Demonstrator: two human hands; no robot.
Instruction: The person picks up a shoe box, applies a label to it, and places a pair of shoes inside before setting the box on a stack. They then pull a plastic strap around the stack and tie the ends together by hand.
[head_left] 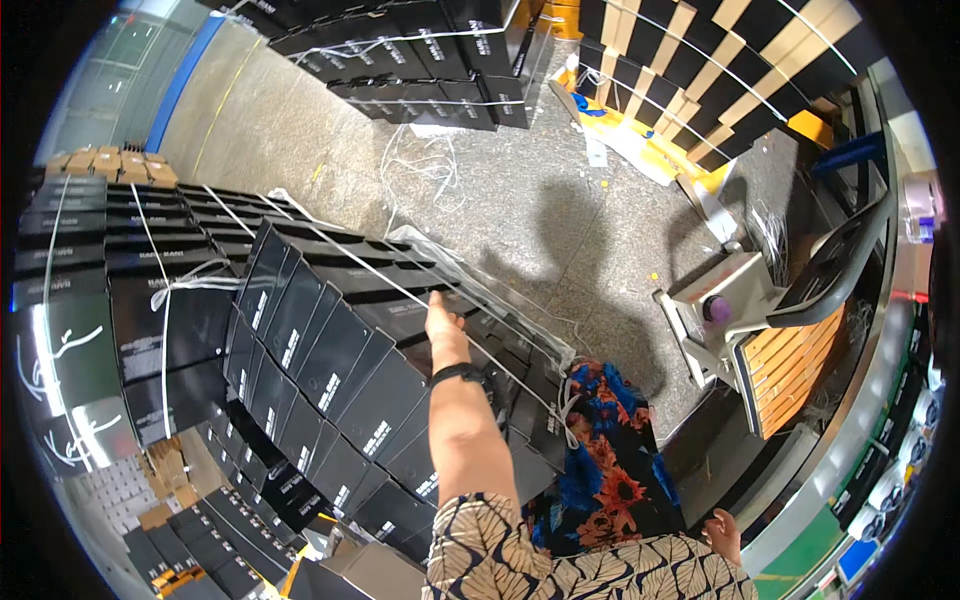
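Where black, flat-sided boxes (375, 395) stood packed in slanted rows, one straight, narrow white strap (350, 248) crossed the tops, long axis upper left to lower right. Left hand (445, 322) was at the strap, fingers bunched; couldn't tell if they pinched it. Further right: one floral fabric skirt (610, 450), right hand (722, 538) hanging low, fingers loose, half curled, then one chair (790, 370), wood-slat seat.
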